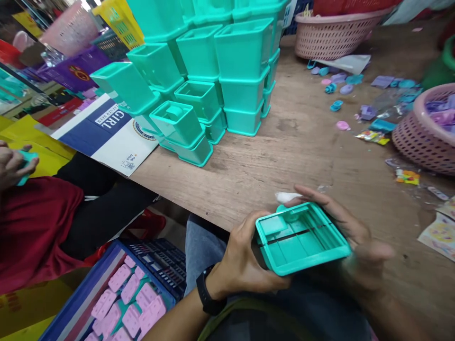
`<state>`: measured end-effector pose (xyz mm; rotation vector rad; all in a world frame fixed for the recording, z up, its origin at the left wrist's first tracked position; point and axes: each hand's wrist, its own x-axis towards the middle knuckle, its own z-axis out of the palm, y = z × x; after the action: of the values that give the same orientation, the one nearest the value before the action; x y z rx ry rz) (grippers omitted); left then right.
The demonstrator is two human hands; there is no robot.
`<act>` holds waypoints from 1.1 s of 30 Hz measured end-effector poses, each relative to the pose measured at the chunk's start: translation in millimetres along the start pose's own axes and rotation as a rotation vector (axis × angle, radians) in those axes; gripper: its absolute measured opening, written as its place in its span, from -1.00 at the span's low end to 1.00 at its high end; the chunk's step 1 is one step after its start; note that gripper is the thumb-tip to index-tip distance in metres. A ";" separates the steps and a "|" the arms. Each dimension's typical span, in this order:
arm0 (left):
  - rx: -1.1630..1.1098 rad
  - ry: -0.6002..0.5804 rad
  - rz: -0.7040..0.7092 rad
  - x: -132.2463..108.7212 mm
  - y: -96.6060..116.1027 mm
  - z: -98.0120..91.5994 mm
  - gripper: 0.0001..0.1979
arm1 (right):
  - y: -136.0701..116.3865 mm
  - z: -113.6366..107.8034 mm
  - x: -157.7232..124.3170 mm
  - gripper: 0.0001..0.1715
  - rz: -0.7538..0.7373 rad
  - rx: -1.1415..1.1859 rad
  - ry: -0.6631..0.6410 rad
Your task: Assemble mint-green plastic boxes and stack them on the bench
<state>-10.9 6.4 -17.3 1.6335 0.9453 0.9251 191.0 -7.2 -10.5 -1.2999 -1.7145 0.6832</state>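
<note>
One teal tray [302, 239], two hands [245, 260]

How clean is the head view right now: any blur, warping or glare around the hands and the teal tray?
Head view: the teal tray and left hand are fairly sharp; the right hand is motion-blurred at its lower edge; the stacked teal boxes lean from wide-angle distortion; lighting is soft and even, with only faint sheen on the tray and no harsh shadows on the table.
</note>
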 end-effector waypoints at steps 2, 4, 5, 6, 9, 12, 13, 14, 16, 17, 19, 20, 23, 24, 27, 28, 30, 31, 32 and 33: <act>0.024 -0.004 -0.011 0.5 4.3 -0.6 -0.23 | -1.9 2.4 -4.3 0.08 0.118 0.276 0.016; 0.031 -0.013 -0.006 1.2 8.6 0.1 -0.22 | -4.2 3.7 -7.8 0.01 0.218 0.513 0.045; 0.028 -0.021 0.005 1.4 10.7 1.1 -0.21 | -5.3 4.0 -8.8 -0.05 0.250 0.577 0.072; 0.023 -0.028 0.020 1.4 12.7 2.5 -0.21 | -6.4 4.1 -9.1 -0.11 0.274 0.620 0.109; 0.031 -0.020 0.065 1.2 18.1 7.5 -0.23 | -9.3 4.8 -6.9 -0.24 0.363 0.661 0.196; 0.062 0.006 0.046 1.3 21.3 10.7 -0.25 | -12.1 7.8 -2.0 -0.24 0.459 0.638 0.329; 0.067 0.009 0.030 1.6 22.0 10.9 -0.25 | -13.2 8.9 -0.3 -0.24 0.477 0.636 0.366; 0.067 0.010 0.018 2.0 22.8 10.7 -0.25 | -14.3 9.6 1.0 -0.24 0.485 0.651 0.376; 0.065 0.021 0.024 2.6 24.6 9.3 -0.23 | -16.2 9.6 2.1 -0.23 0.490 0.734 0.316; 0.068 0.030 0.042 2.7 25.6 8.4 -0.22 | -16.7 8.8 1.6 -0.21 0.492 0.786 0.270; 0.085 0.051 0.087 2.0 27.4 6.9 -0.19 | -16.5 6.4 -1.6 -0.13 0.494 0.858 0.174; 0.093 0.055 0.108 1.3 27.7 6.6 -0.19 | -16.0 5.0 -4.0 -0.11 0.492 0.865 0.139; 0.089 0.017 0.180 -1.5 24.6 7.9 -0.15 | -16.6 2.5 -11.0 -0.15 0.436 0.814 0.163; 0.087 -0.001 0.223 -2.3 22.4 8.8 -0.13 | -18.3 2.3 -12.4 -0.16 0.410 0.788 0.201; 0.095 -0.006 0.344 -3.8 16.2 11.8 -0.17 | -27.8 3.5 -11.9 -0.20 0.387 0.729 0.300; 0.101 0.010 0.354 -4.0 15.3 12.5 -0.22 | -31.0 4.3 -10.6 -0.21 0.397 0.718 0.328; 0.113 0.042 0.326 -4.3 15.9 13.5 -0.28 | -35.2 6.1 -7.4 -0.22 0.434 0.705 0.405; 0.118 0.051 0.309 -4.4 17.3 13.8 -0.30 | -35.7 7.1 -5.9 -0.21 0.456 0.701 0.439; 0.124 0.058 0.299 -4.5 19.0 13.9 -0.30 | -35.1 7.9 -4.6 -0.21 0.483 0.697 0.468; 0.129 0.061 0.295 -4.5 20.7 14.0 -0.31 | -33.7 8.7 -3.7 -0.21 0.511 0.696 0.489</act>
<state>2.9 -7.1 -0.8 1.8985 0.8320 1.1374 167.5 -20.5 11.8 -1.2460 -0.6478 1.0302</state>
